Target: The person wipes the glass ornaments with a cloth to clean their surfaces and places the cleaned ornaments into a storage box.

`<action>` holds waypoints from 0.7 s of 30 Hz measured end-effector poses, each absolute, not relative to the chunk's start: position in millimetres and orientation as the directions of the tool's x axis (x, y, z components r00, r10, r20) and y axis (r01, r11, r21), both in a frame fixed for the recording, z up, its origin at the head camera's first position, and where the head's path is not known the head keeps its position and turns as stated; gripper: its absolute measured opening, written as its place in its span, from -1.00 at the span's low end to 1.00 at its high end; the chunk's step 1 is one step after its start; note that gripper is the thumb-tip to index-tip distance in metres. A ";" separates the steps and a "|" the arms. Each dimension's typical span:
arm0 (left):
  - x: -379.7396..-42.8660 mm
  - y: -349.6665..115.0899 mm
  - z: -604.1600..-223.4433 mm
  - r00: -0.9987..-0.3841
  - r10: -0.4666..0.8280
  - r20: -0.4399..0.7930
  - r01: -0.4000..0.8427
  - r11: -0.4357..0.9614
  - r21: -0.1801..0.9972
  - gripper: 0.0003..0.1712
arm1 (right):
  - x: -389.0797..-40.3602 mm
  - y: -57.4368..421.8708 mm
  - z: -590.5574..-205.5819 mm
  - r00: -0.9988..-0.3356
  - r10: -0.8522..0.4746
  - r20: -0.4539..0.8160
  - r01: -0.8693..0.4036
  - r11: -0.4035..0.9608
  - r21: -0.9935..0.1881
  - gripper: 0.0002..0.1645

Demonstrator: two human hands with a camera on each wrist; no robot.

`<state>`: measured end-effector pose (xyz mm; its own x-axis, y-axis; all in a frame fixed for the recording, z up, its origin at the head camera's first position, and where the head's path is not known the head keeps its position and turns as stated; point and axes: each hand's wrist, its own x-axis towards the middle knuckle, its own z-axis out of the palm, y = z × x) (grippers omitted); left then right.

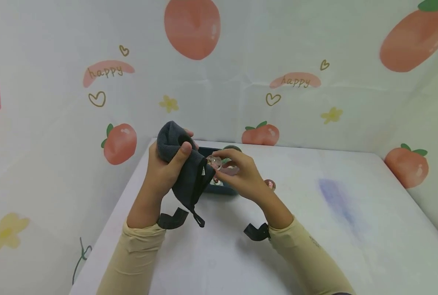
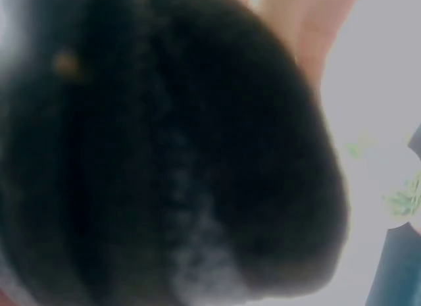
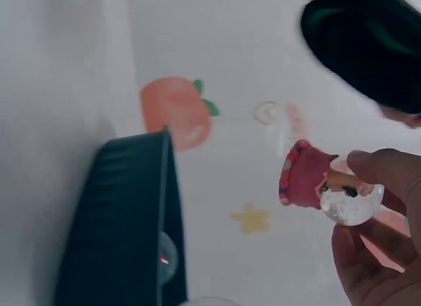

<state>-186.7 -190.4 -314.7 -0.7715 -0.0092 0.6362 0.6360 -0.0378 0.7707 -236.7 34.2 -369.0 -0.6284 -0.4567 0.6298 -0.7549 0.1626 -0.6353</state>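
My left hand (image 1: 165, 170) grips a bunched dark grey cloth (image 1: 187, 176), thumb on top of its folds. The cloth has a black edge, a small white label and a loop hanging below. Blurred dark cloth (image 2: 263, 154) fills most of the left wrist view. With thumb and fingers, my right hand (image 1: 244, 174) pinches a small snow globe by its clear ball. Its pink base (image 3: 308, 176) with a patterned rim shows in the right wrist view, apart from the cloth (image 3: 368, 43) there.
Behind the hands stands a dark blue box (image 1: 222, 189) with more globes inside. A round globe-like item (image 1: 269, 184) lies on the white table (image 1: 296, 196) just right of the right hand, and a greenish round thing (image 1: 232, 147) shows at the box's back. A printed fabric backdrop (image 1: 219, 98) borders the table.
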 end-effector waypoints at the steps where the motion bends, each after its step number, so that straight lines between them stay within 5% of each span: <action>1: -186.9 -191.3 -314.2 -0.770 -0.011 0.638 0.638 -0.039 0.769 -0.34 | -240.5 29.1 -370.5 -0.637 -0.471 0.610 -0.749 0.192 -0.634 -0.49; 16: -185.5 -203.1 -309.2 -0.770 -0.053 0.636 0.638 -0.072 0.767 -0.36 | -286.0 -23.6 -403.5 -0.705 -0.617 0.349 -0.679 0.448 -0.581 -0.82; 21: -186.1 -202.4 -310.2 -0.758 -0.051 0.650 0.652 -0.064 0.755 -0.41 | -291.8 -28.9 -411.5 -0.720 -0.640 0.266 -0.646 0.480 -0.594 -0.78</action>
<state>-186.1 -202.4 -310.2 -0.7581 -0.0512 0.6502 0.6522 -0.0642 0.7553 -291.8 -28.9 -411.5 -0.7205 -0.6403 0.2663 -0.6459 0.4797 -0.5939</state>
